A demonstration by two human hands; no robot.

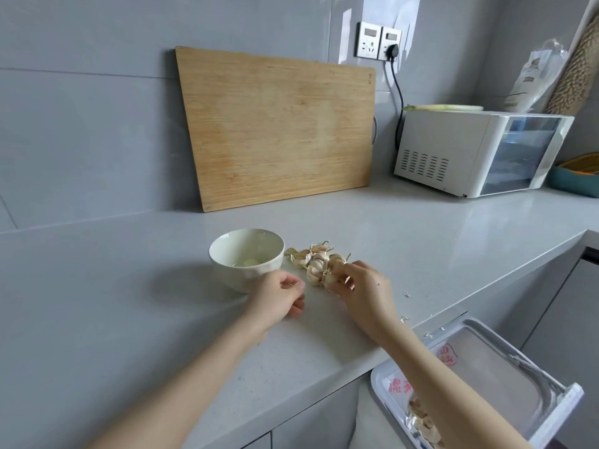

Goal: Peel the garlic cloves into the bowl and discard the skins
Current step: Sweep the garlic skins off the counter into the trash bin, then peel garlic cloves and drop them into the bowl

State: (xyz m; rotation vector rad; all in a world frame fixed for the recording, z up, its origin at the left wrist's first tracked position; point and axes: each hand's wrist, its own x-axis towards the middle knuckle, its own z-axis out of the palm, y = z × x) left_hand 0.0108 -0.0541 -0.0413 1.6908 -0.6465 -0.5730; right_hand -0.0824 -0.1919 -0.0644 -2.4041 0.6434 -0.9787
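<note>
A white bowl (246,259) stands on the grey counter with a peeled clove (250,262) inside. Just right of it lies a pile of unpeeled garlic cloves (313,260) with loose papery skins. My right hand (363,291) reaches into the near side of the pile and its fingers pinch one unpeeled clove (331,281). My left hand (278,296) rests on the counter beside the bowl's front, fingers loosely curled and holding nothing. A white bin (479,380) with a plastic liner sits below the counter edge at the lower right; garlic skins (421,419) lie in it.
A wooden cutting board (278,128) leans on the wall behind the bowl. A white microwave (479,150) stands at the back right, plugged into a wall socket (379,40). Small skin flakes (406,294) lie near the counter's front edge.
</note>
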